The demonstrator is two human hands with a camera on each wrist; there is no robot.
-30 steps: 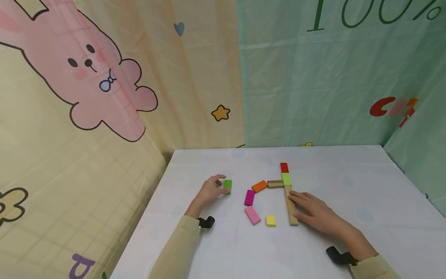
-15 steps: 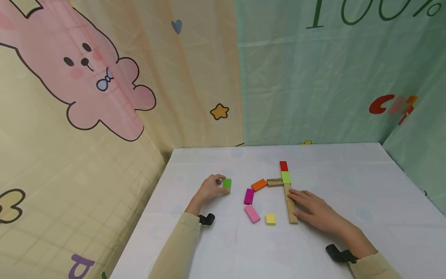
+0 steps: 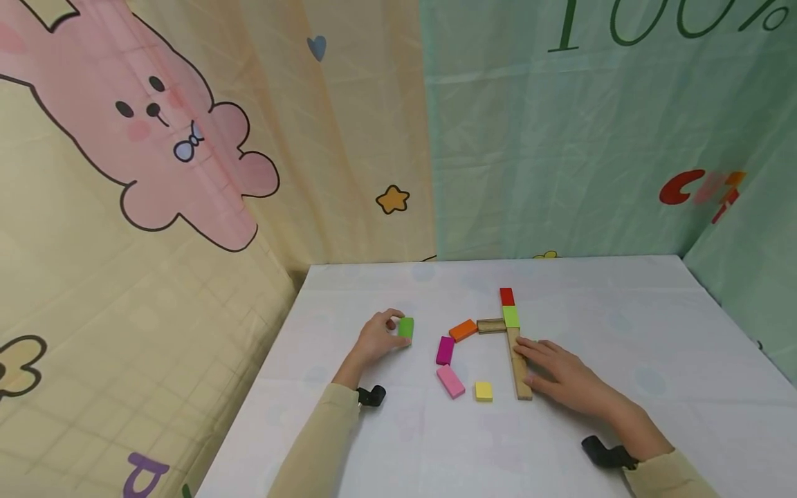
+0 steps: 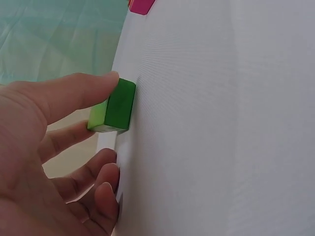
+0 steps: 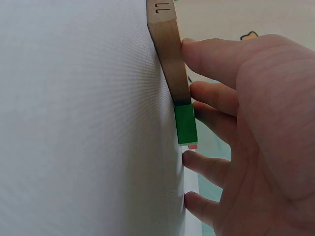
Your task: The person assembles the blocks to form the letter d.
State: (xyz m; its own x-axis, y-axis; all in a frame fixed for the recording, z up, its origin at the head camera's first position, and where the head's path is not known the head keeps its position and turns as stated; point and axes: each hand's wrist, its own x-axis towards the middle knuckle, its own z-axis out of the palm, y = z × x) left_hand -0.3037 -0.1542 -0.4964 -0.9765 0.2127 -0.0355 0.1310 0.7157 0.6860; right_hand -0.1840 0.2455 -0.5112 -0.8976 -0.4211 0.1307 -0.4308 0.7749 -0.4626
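Note:
On the left part of the table, my left hand [image 3: 376, 337] pinches a small green block [image 3: 406, 327] between thumb and index finger. The left wrist view shows the thumb on the near side of this block [image 4: 120, 105], the other fingers loosely bent below it. My right hand [image 3: 563, 373] rests with relaxed fingers along the right side of a long wooden strip [image 3: 519, 366]. In the right wrist view, thumb and fingertips touch the strip [image 5: 170, 59], which bears dark marks on its end. A light green block [image 3: 510, 317] continues the strip, topped by a red block [image 3: 507, 297].
From the strip's top, a brown block [image 3: 491, 326], an orange block [image 3: 463, 330], a magenta block [image 3: 445, 351] and a pink block [image 3: 450, 382] curve leftward and down. A yellow block [image 3: 483, 391] lies apart between pink block and strip. Printed curtains [image 3: 349, 173] stand behind the white table [image 3: 623, 304].

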